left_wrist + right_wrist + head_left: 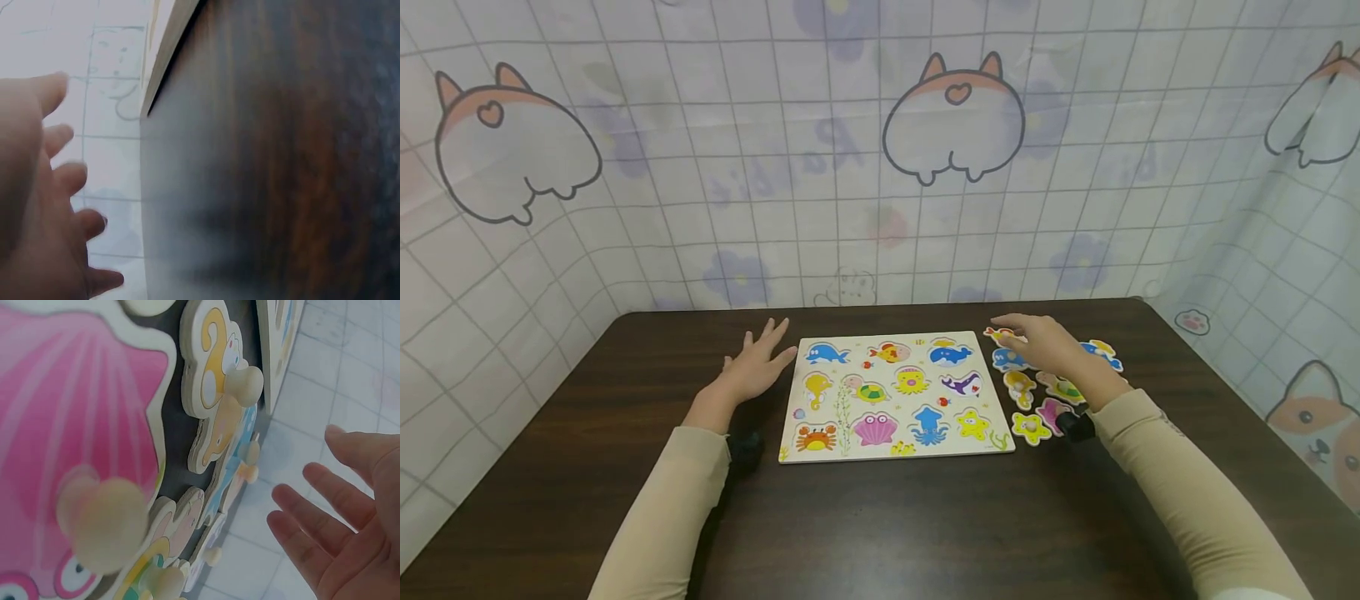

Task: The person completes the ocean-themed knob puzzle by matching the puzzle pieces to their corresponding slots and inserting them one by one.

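A white puzzle board [865, 457] with pictures of sea animals lies on the table. At its left edge, my left hand [752, 371] has its fingers spread and holds nothing. My right hand [1047, 343] hovers over loose knobbed pieces beside the board's right edge. Fingers and thumb are apart in the right wrist view, with nothing between them. Around that hand lie a yellow star piece [1031, 428], a seahorse piece [215, 356], a pink shell piece [106, 394], a turtle piece [1062, 387] and a blue piece [1009, 360]. The hand partly covers a fish piece [997, 333].
More blue and yellow pieces [1102, 353] lie right of the right hand. The dark wooden table [880, 525] ends at a wall covering [820, 208] with a grid and cartoon animals. Both wrists carry a black device.
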Available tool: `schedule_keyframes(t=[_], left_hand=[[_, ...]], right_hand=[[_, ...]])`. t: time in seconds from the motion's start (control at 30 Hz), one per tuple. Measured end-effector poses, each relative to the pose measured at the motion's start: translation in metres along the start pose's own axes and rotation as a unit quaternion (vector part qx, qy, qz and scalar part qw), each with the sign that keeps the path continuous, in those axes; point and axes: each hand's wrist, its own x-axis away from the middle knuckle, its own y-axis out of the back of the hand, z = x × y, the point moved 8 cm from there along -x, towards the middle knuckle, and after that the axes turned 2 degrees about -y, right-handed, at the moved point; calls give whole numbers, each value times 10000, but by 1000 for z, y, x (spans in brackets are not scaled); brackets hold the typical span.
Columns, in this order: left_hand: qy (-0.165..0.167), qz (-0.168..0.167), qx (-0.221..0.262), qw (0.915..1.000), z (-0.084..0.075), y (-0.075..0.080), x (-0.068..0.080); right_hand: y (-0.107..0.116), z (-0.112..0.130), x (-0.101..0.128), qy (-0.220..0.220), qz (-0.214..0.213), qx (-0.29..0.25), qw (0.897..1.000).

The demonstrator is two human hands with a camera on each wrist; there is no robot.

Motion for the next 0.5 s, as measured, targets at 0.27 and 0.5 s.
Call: schedule_keyframes(t=[0.27,0.5], left_hand=[[-311,125,-407,9986,-2,-7,-2],[-290,428,-631,9967,6,-16,-1]], right_hand=[[-1,-5,0,-171,-59,-449,9988],[-3,-9,-1,-157,-17,-725,9972]])
